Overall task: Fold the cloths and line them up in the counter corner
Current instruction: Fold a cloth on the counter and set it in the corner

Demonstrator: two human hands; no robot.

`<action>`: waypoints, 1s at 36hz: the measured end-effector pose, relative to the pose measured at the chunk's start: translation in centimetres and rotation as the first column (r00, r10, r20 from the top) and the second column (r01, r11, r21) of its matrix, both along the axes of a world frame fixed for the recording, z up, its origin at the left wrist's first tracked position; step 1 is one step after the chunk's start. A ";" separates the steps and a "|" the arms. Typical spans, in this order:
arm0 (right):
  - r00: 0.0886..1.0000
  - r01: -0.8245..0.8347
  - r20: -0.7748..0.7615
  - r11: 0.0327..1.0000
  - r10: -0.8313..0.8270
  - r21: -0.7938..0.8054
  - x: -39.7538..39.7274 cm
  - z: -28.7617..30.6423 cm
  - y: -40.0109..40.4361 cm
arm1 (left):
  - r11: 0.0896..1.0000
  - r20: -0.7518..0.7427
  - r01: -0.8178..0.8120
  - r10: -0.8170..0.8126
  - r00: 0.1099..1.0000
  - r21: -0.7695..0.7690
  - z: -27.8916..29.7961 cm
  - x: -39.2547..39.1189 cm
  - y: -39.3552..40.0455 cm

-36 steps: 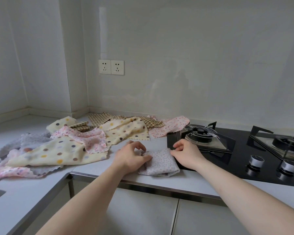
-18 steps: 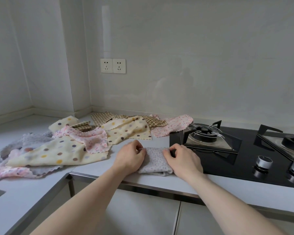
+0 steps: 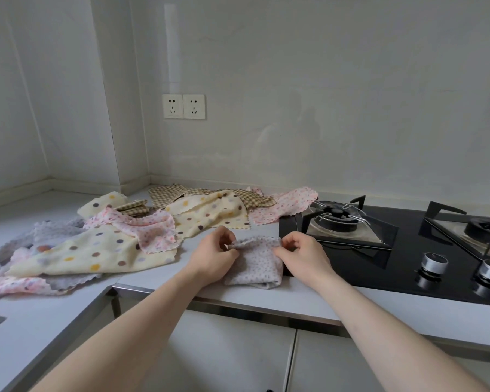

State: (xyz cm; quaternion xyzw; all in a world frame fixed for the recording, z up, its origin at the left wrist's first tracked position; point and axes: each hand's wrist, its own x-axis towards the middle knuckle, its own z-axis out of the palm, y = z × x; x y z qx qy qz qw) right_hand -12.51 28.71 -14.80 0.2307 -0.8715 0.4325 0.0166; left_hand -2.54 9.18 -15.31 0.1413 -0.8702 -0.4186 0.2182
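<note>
A small folded grey cloth (image 3: 256, 264) with tiny dots lies on the white counter (image 3: 238, 299) near its front edge, beside the hob. My left hand (image 3: 214, 254) pinches its far left corner. My right hand (image 3: 301, 254) pinches its far right corner. A loose heap of unfolded cloths spreads to the left: a big cream polka-dot cloth (image 3: 91, 256), a pink floral one (image 3: 150, 232), a second cream cloth (image 3: 210, 215), brown checked cloths (image 3: 249, 198), another pink cloth (image 3: 286, 205) and grey ones (image 3: 54, 230).
A black gas hob (image 3: 408, 250) with two burners and two knobs (image 3: 433, 263) lies right of the folded cloth. A double wall socket (image 3: 183, 106) sits above the counter corner (image 3: 142, 185). Cabinet doors (image 3: 232, 355) are below the counter edge.
The folded grey cloth has been folded narrower. Both hands shifted from its sides to pinch its far corners.
</note>
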 end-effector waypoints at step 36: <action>0.927 -0.127 -0.337 0.984 0.162 0.125 1.2 -1.7 0.1 | 0.981 0.026 -0.125 0.131 0.991 -0.148 -0.5 -0.3 0.0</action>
